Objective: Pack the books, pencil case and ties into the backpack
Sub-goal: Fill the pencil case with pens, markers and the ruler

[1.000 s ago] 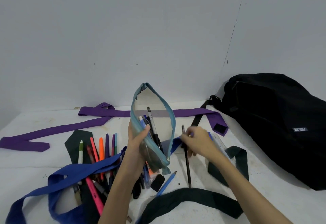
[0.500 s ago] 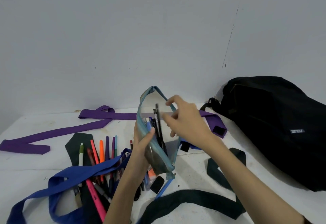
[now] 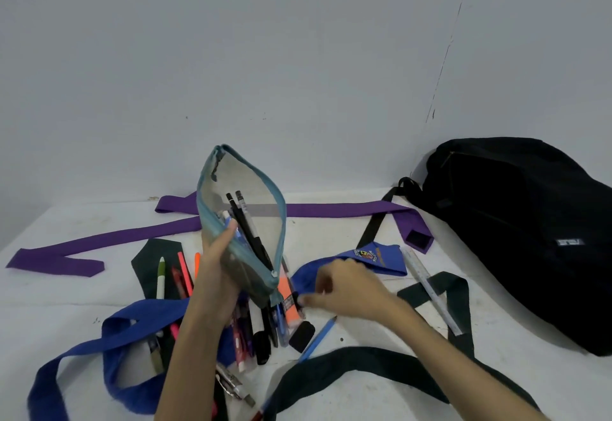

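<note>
My left hand (image 3: 215, 265) grips a clear pencil case (image 3: 255, 283) with a teal zip edge and holds it upright and open above the table. Two black pens (image 3: 246, 225) and a blue one stand inside it. My right hand (image 3: 347, 291) is low on the table just right of the case, its fingertips pinching the end of an orange highlighter (image 3: 284, 301). Loose pens and markers (image 3: 180, 274) lie under and to the left of the case. A purple tie (image 3: 331, 210), a blue tie (image 3: 142, 318) and a dark green tie (image 3: 364, 364) are spread on the table. The black backpack (image 3: 513, 238) lies at the right.
A clear ruler (image 3: 430, 288) lies between my right hand and the backpack. A blue pencil (image 3: 318, 337) and a small black eraser (image 3: 302, 336) sit in front of the case. A grey wall stands close behind the white table (image 3: 66, 294).
My right hand put a black pen into the case, left the case mouth and came down to the pens on the table. My left hand kept the case held up.
</note>
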